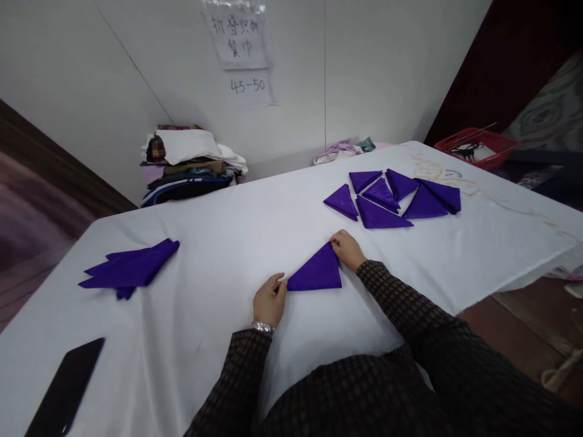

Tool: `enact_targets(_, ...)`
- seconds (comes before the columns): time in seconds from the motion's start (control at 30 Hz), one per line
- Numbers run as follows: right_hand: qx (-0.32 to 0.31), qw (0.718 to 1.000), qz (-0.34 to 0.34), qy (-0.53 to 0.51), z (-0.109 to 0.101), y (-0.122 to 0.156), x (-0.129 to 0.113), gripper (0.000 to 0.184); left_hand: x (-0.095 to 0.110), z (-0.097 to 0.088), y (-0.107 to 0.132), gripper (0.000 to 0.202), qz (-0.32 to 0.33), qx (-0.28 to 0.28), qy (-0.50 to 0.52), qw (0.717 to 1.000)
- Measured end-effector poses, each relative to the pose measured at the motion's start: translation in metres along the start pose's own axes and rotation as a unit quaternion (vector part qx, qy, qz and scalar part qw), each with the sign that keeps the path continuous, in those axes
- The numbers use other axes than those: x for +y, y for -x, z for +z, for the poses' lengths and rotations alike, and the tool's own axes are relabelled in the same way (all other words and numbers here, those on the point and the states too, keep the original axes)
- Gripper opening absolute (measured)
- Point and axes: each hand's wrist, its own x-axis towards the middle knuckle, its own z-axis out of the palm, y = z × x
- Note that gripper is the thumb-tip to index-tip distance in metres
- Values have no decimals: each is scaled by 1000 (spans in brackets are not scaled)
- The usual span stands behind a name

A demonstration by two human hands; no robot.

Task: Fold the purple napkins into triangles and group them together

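A purple cloth napkin (pixel 317 271), folded into a triangle, lies on the white tablecloth (pixel 228 243) in front of me. My left hand (pixel 269 301) pinches its left corner between thumb and fingers. At the upper right corner, my right hand (pixel 347 249) has its fingers closed on the fabric. Several folded purple napkins (pixel 385 212) lie grouped beyond my right hand, most of them triangles. Off to the left is a looser stack of purple napkins (pixel 130 265), with uneven points fanned to one side.
A black phone-like slab (pixel 68 388) lies at the near left. Against the wall stands a pile of folded clothes (pixel 191 161), with crumpled fabric (pixel 341 150) farther right. A red basket (pixel 496 159) holds scissors beyond the far right edge. Handwritten paper (pixel 239 42) hangs on the wall.
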Motion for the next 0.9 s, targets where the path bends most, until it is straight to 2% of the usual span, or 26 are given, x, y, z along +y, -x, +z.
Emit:
enact_targets(0.17, -10, 995, 0, 96, -4, 7, -6, 19, -6, 1, 0, 24, -14, 1, 7, 1000)
enact_targets(0.3, -18, 991, -9, 129, -6, 10, -7, 20, -10, 3, 0, 23, -15, 11, 9, 1000)
enact_targets(0.5, -6, 990, -32, 135, -4, 11, -3, 20, -12, 3, 4, 23, -2, 24, 43, 999)
enact_targets(0.7, 4, 991, -44, 126, -4, 12, 2, 20, -18, 6, 7, 28, 14, 31, 124, 992)
enact_targets(0.9, 1, 992, -51, 117, -5, 12, 5, 20, -20, 6, 11, 32, 37, 42, 123, 991)
